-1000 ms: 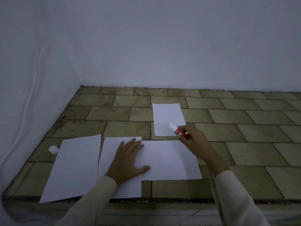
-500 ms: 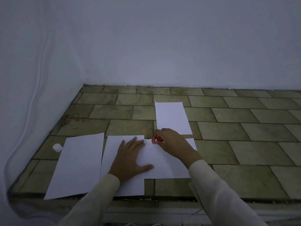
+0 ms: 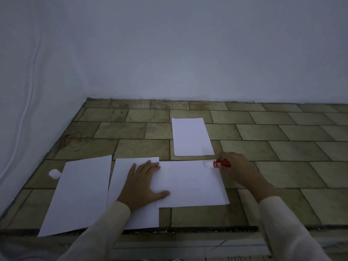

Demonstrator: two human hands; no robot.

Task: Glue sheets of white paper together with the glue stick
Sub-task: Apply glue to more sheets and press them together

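Note:
Several white sheets lie on a tiled ledge. My left hand [image 3: 144, 185] presses flat, fingers spread, on the seam where the middle sheet [image 3: 120, 178] meets the wide sheet [image 3: 192, 185] that overlaps it. My right hand [image 3: 237, 169] holds a red glue stick [image 3: 221, 164], its white tip resting on the wide sheet's far right corner. Another sheet [image 3: 191, 136] lies farther back. A further sheet [image 3: 79, 193] lies at the left, overhanging the front edge.
The white glue cap [image 3: 54, 173] lies on the tiles left of the leftmost sheet. White walls close the ledge at the back and left. The front edge [image 3: 207, 229] of the ledge runs just under my forearms. Bare tiles [image 3: 291, 151] stretch to the right.
My right hand slid the glue stick from the wide sheet's far left corner, near my left fingers, rightward along its far edge to the far right corner. My left hand stayed put.

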